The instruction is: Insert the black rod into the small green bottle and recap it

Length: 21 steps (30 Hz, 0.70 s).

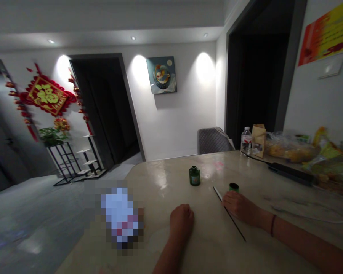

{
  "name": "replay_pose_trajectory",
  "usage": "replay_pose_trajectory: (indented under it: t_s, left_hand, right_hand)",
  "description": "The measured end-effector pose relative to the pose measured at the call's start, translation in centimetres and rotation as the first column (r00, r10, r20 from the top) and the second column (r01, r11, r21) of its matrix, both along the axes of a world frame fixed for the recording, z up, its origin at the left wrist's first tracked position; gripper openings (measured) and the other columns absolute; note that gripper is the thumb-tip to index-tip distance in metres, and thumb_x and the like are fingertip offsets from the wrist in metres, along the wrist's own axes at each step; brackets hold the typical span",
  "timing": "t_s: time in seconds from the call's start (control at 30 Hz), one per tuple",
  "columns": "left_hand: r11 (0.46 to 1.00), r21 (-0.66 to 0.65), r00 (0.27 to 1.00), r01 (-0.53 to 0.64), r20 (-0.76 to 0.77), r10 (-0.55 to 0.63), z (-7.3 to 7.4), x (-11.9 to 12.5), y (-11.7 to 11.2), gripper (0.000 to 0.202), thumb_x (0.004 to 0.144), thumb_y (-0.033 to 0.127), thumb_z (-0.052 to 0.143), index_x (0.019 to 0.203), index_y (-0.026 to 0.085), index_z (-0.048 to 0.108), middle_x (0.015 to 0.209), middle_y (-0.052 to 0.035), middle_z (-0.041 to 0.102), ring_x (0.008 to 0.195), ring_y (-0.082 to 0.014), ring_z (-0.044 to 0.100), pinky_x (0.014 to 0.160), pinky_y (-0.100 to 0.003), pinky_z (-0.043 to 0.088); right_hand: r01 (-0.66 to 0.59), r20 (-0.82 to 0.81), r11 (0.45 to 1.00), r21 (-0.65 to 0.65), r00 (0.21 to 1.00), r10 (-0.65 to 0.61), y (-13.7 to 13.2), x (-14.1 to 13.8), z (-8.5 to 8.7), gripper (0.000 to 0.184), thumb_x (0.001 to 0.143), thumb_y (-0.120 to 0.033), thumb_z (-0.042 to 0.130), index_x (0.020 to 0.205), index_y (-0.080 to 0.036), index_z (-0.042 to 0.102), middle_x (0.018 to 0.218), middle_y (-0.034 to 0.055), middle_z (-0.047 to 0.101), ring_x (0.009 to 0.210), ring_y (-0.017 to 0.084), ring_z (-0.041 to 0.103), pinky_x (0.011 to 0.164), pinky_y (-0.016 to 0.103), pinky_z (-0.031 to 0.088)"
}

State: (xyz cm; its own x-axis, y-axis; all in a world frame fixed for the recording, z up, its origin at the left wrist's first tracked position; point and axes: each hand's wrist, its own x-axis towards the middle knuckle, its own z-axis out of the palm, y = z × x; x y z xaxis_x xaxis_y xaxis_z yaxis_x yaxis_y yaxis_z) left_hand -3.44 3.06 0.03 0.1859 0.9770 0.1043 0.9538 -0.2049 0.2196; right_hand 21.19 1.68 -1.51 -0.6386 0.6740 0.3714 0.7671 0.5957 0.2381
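Observation:
My left hand (pixel 182 220) rests on the table in a loose fist, with nothing showing in it. My right hand (pixel 234 204) is closed, its fingertips on a thin dark stick (pixel 236 225) that slants across the tabletop; a pale strip runs along the stick's far end. Just beyond the right knuckles stands a short green cylinder (pixel 233 187) with a dark open top, its lower part hidden by the hand. A small green glass bottle (pixel 194 177) with a label and an uncapped neck stands upright beyond and between both hands.
The pale marble table (pixel 157 198) has a blurred-out pixelated object (pixel 120 213) at its left. To the right are a water bottle (pixel 246 140), a paper bag (pixel 258 140), plastic food bags (pixel 291 150), a black power strip (pixel 290 173) and a white cable. A grey chair (pixel 214 140) stands behind.

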Motion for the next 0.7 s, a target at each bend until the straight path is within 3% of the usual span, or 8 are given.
replay_pose_trajectory:
  t_s: [0.13,0.23,0.33,0.47,0.57,0.63,0.7]
  left_hand:
    - [1.000,0.010,1.000,-0.006,0.003,0.006,0.0,0.0,0.0,0.021,0.079,0.022,0.038,0.074,0.017,0.058,0.077,-0.0034,0.062,0.071,-0.0121,0.053,0.061,-0.023,0.029]
    - [1.000,0.023,1.000,-0.002,0.013,0.002,0.1,0.1,0.0,0.021,0.079,0.021,0.038,0.073,0.017,0.058,0.076,-0.0036,0.061,0.070,-0.0122,0.053,0.060,-0.023,0.028]
    - [1.000,0.022,1.000,0.004,0.011,-0.004,0.2,0.1,0.0,0.021,0.079,0.022,0.038,0.072,0.017,0.057,0.074,-0.0033,0.060,0.069,-0.0122,0.053,0.060,-0.023,0.028]
    - [1.000,0.025,1.000,0.004,0.001,-0.004,0.3,0.1,0.0,0.019,0.079,0.021,0.039,0.071,0.017,0.056,0.073,-0.0027,0.060,0.069,-0.0119,0.053,0.059,-0.023,0.027]
    - [1.000,0.025,1.000,-0.002,0.009,0.002,0.2,0.1,0.0,0.019,0.078,0.020,0.039,0.070,0.017,0.056,0.073,-0.0026,0.060,0.068,-0.0117,0.053,0.058,-0.024,0.027]
    - [0.999,0.034,1.000,-0.002,0.017,0.001,0.1,0.1,0.0,0.020,0.078,0.020,0.038,0.070,0.017,0.056,0.073,-0.0027,0.060,0.068,-0.0118,0.053,0.058,-0.024,0.027]
    - [0.999,0.036,1.000,-0.003,0.017,0.002,0.0,0.1,0.1,0.020,0.078,0.021,0.039,0.070,0.017,0.056,0.073,-0.0029,0.061,0.069,-0.0120,0.053,0.058,-0.024,0.027]
  right_hand:
    - [0.075,-0.025,0.997,0.028,0.997,-0.074,0.2,1.0,1.0,0.030,0.078,-0.004,0.041,0.096,-0.017,0.062,0.104,0.0099,0.059,0.100,0.020,0.050,0.091,0.038,0.035]
    - [0.351,-0.122,0.934,0.071,0.932,-0.341,1.1,2.1,2.5,0.037,0.074,-0.016,0.053,0.111,-0.016,0.056,0.122,0.0156,0.049,0.113,0.028,0.043,0.096,0.045,0.029]
    - [0.466,-0.083,0.880,-0.096,0.877,-0.473,2.5,3.1,3.9,0.047,0.068,-0.024,0.061,0.114,-0.015,0.055,0.110,0.0169,0.056,0.101,0.028,0.051,0.087,0.040,0.036]
    - [0.451,0.025,0.837,-0.310,0.884,-0.467,5.0,3.1,5.9,0.023,0.066,-0.019,0.060,0.088,-0.014,0.065,0.092,0.0137,0.063,0.085,0.023,0.058,0.073,0.031,0.041]
    - [0.347,-0.147,0.853,-0.391,0.891,-0.430,7.7,1.7,7.5,0.021,0.062,-0.025,0.065,0.079,-0.014,0.064,0.084,0.0101,0.064,0.078,0.020,0.058,0.066,0.026,0.040]
    - [0.251,-0.408,0.872,-0.421,0.806,-0.429,9.8,0.0,8.4,0.025,0.063,-0.030,0.065,0.081,-0.013,0.061,0.081,0.0070,0.064,0.071,0.015,0.057,0.062,0.022,0.040]
    - [0.165,-0.635,0.872,-0.460,0.626,-0.454,11.9,-2.0,8.7,0.029,0.063,-0.033,0.065,0.082,-0.012,0.059,0.078,0.0058,0.064,0.065,0.012,0.056,0.057,0.020,0.040]
